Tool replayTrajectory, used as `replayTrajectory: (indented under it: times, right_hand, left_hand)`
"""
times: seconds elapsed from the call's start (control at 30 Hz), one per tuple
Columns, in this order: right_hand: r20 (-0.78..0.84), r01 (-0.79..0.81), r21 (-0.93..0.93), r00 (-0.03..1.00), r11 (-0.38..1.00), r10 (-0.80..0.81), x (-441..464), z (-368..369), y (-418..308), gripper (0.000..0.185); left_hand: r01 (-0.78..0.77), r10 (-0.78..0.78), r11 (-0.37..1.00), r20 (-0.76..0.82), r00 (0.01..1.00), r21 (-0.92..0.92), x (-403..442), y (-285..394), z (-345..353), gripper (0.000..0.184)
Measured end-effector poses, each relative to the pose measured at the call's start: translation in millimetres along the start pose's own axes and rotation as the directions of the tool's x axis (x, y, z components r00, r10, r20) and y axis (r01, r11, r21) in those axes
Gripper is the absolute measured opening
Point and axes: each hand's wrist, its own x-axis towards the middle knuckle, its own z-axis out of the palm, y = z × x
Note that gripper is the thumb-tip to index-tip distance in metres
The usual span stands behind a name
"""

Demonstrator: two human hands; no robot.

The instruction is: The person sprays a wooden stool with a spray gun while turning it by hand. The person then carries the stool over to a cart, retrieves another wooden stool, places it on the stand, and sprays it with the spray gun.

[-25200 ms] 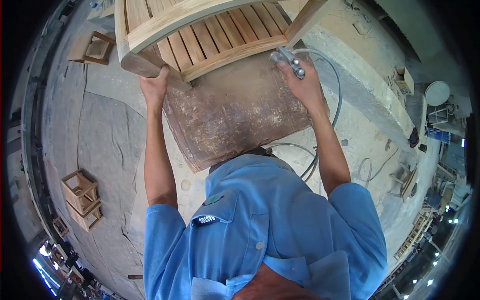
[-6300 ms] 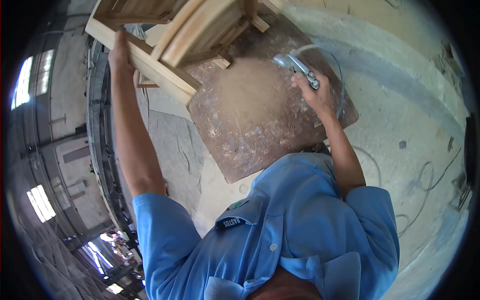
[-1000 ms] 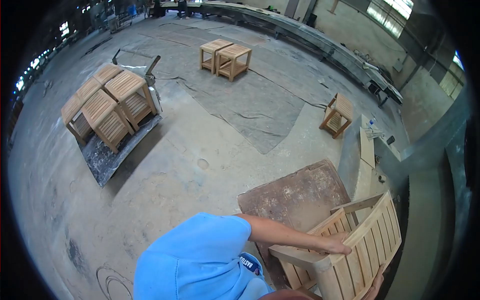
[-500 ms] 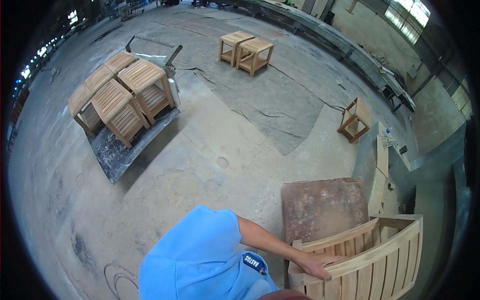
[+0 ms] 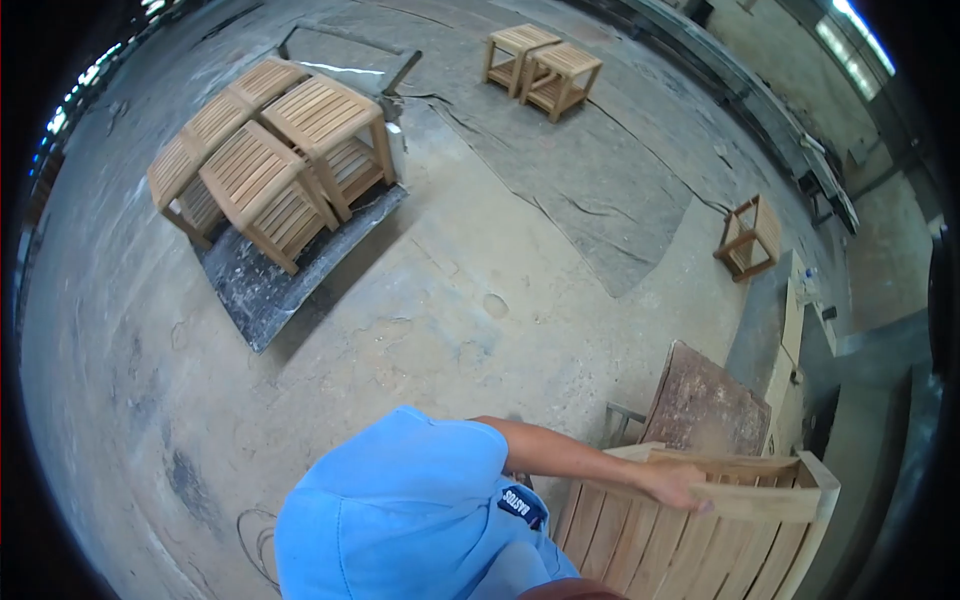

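Note:
My left hand point(image 5: 676, 484) grips the top rail of a large slatted wooden piece point(image 5: 660, 545) at the lower right, its fingers over the rail's edge. The slatted side faces up toward me, and the frame runs out of view at the bottom. My right hand is not in view. Just beyond the wooden piece is a worn brown board point(image 5: 708, 400), partly covered by it.
At the upper left, several slatted stools point(image 5: 300, 115) stand on a dark wheeled platform point(image 5: 270, 300) with a handle. Two stools point(image 5: 545, 70) are on the grey floor sheet point(image 5: 610, 220). One stool point(image 5: 750, 238) stands to the right, near a low ledge point(image 5: 762, 320).
The head view has swung, bringing the platform of stools closer. The wooden piece has turned and its slats now face up more. My right hand, seen at its lower edge earlier, is out of view.

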Motion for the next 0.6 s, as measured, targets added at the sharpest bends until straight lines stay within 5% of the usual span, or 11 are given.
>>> replayTrajectory:
  times: [0.37, 0.6]
  right_hand:
    - [-0.281, 0.0, 0.033, 0.96, 0.999, 0.01, -39, 62, 4, 0.096]
    - [-0.132, -0.019, 0.094, 0.991, 0.995, 0.032, 43, 228, -11, 0.098]
  left_hand:
    - [-0.188, 0.19, 0.981, -0.053, 0.98, 0.051, 11, -25, -185, 0.057]
    - [0.019, -0.007, 0.998, -0.182, 0.983, 0.06, 44, -8, -355, 0.06]
